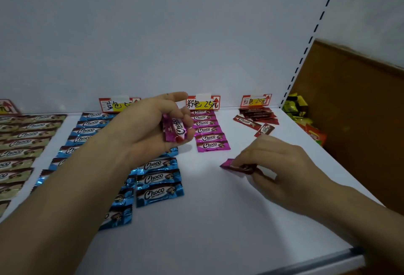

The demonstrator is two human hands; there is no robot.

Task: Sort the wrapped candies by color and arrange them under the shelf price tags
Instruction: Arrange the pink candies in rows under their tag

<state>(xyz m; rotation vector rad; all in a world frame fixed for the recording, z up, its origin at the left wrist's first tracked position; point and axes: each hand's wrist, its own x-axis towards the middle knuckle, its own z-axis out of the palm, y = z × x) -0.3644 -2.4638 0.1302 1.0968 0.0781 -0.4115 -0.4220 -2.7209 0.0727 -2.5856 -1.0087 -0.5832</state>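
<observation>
Head view: left hand (150, 126) raised, grasping pink candies (173, 130) just left of the pink row (208, 131) under the far pink price tag (203, 103); right hand (282, 165) pinches a pink-ended candy (229, 165) on the shelf (218, 220).

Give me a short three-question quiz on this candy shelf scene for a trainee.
1. True or false: the left hand holds blue candies.
2. The pink row lies between which groups? A) gold and blue B) blue and red C) red and gold
3. Fill in: the right hand pinches a candy lying on the white ____.
Key: 1. False, it grips pink candies. 2. B: blue candies to its left, red candies to its right. 3. shelf.
</observation>
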